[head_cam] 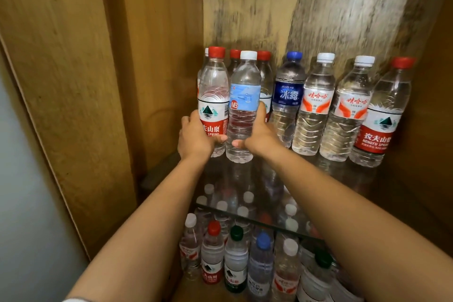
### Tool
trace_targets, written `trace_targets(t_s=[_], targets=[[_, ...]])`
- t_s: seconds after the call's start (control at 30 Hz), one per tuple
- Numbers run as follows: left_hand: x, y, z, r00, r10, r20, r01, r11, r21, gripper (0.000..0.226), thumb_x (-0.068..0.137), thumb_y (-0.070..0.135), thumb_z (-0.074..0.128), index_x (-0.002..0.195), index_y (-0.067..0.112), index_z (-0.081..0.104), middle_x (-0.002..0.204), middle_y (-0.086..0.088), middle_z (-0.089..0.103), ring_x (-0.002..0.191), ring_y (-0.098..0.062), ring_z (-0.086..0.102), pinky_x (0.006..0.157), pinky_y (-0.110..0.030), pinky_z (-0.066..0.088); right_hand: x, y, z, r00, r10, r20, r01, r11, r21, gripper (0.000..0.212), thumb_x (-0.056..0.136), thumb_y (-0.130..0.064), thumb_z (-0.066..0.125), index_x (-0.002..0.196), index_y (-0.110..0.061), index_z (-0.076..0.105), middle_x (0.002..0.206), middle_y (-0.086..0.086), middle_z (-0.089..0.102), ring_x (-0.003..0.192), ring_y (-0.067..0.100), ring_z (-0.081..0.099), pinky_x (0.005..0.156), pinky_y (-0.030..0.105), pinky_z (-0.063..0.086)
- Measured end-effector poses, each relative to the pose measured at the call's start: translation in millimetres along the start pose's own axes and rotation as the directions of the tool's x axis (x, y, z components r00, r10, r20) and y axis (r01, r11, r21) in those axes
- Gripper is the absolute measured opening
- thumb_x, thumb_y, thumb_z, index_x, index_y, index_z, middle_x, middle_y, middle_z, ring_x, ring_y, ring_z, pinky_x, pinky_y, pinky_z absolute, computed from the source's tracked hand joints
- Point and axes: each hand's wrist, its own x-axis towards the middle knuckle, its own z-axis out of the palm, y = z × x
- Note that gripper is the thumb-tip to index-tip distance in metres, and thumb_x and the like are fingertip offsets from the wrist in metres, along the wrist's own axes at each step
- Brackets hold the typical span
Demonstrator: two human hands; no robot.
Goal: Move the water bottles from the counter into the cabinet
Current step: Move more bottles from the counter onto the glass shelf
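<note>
Both arms reach into a wooden cabinet. My left hand (196, 136) grips the lower half of a red-capped bottle (213, 91) with a red label. My right hand (259, 133) grips a white-capped bottle (244, 105) with a light blue label, right beside it. Both bottles stand upright at the left of a glass shelf (343, 174), their bases at or just above the glass. Behind them stand more red-capped bottles, partly hidden. To the right runs a row: a blue-capped bottle (288, 95), two white-capped bottles (316, 105), then a red-capped bottle (382, 115).
Below the glass shelf, several more bottles (235, 257) with white, red, green and blue caps crowd the lower level. The cabinet's wooden left wall (159, 56) stands close to the held bottles. The front part of the glass shelf is bare.
</note>
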Motion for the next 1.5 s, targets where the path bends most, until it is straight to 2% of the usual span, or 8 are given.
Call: trace_targets(t_s=[0.4,0.6,0.73,0.87,1.2,1.33,1.4,1.5], targets=[[16.5,0.2,14.1,0.985,-0.054,-0.167,0.085,0.979,0.187,0.070,0.073,0.020,0.075,0.128,0.007,0.033,0.128,-0.014,0.044,0.119,-0.035,0.042,0.090,-0.043,0.041,27.5,-9.3,19.5,1.000,-0.002,0.000,0.002,0.999,-0.034,0.109,0.070,-0.016,0.078,0.145,-0.026,-0.001,0.132,0.013,0.046,0.120,0.031,0.048,0.100,0.046,0.042],[18.2,3.3,19.8,0.973,-0.087,-0.216,0.126,0.976,0.176,0.077,0.075,0.017,0.073,0.135,0.008,0.025,0.132,-0.015,0.042,0.121,-0.034,0.041,0.089,-0.044,0.042,32.3,-13.2,27.2,1.000,-0.006,-0.021,0.005,0.997,-0.073,0.110,0.072,-0.017,0.078,0.146,-0.022,-0.003,0.133,0.018,0.044,0.120,0.034,0.048,0.100,0.046,0.042],[12.5,0.9,17.3,0.979,-0.080,-0.189,0.099,0.991,0.090,0.076,0.076,0.010,0.071,0.137,0.009,0.025,0.134,-0.016,0.037,0.121,-0.036,0.039,0.094,-0.043,0.038,30.7,-11.8,26.1,1.000,-0.018,-0.021,0.017,0.998,-0.067,0.111,0.070,-0.020,0.079,0.146,-0.022,-0.002,0.133,0.017,0.045,0.121,0.034,0.048,0.101,0.047,0.042],[6.9,0.8,15.1,0.984,-0.065,-0.164,0.098,0.976,0.196,0.079,0.083,0.009,0.062,0.145,0.010,0.012,0.134,-0.016,0.026,0.118,-0.034,0.037,0.097,-0.039,0.038,28.1,-11.4,26.1,0.999,-0.041,-0.027,0.039,0.997,-0.074,0.109,0.072,-0.022,0.078,0.146,-0.023,-0.002,0.133,0.016,0.045,0.121,0.035,0.049,0.100,0.047,0.042],[14.2,-7.0,10.8,0.988,0.031,-0.154,0.027,0.933,0.359,0.071,0.090,0.008,0.053,0.145,0.008,0.008,0.136,-0.016,0.032,0.123,-0.032,0.037,0.094,-0.038,0.041,34.2,-12.8,33.8,0.999,-0.048,-0.015,0.048,0.999,-0.010,0.109,0.070,-0.019,0.079,0.145,-0.024,0.001,0.128,0.014,0.050,0.118,0.033,0.051,0.099,0.047,0.043],[14.2,-8.5,14.0,0.987,0.039,-0.154,0.027,0.915,0.403,0.073,0.089,0.009,0.054,0.145,0.007,0.006,0.136,-0.015,0.029,0.120,-0.031,0.038,0.088,-0.037,0.045,33.2,-12.8,35.8,0.999,-0.044,-0.029,0.044,0.999,-0.006,0.118,0.071,-0.021,0.079,0.147,-0.026,-0.011,0.133,0.012,0.049,0.121,0.031,0.049,0.102,0.046,0.041],[14.2,-9.3,15.5,0.989,0.029,-0.143,0.036,0.903,0.428,0.077,0.089,0.013,0.055,0.145,0.008,0.002,0.136,-0.015,0.030,0.121,-0.031,0.037,0.085,-0.037,0.047,29.6,-9.7,35.6,1.000,-0.027,0.005,0.027,1.000,-0.008,0.119,0.073,-0.024,0.077,0.145,-0.025,-0.018,0.139,0.009,0.046,0.126,0.029,0.046,0.105,0.042,0.038],[12.8,-11.5,15.7,0.996,-0.006,-0.093,0.045,0.902,0.430,0.091,0.086,0.025,0.061,0.146,0.010,-0.005,0.136,-0.016,0.030,0.122,-0.030,0.036,0.083,-0.039,0.048,15.4,1.6,29.5,0.983,0.020,0.185,-0.041,0.993,0.110,0.123,0.075,-0.023,0.076,0.142,-0.025,-0.027,0.146,0.003,0.040,0.134,0.024,0.036,0.109,0.036,0.029]])
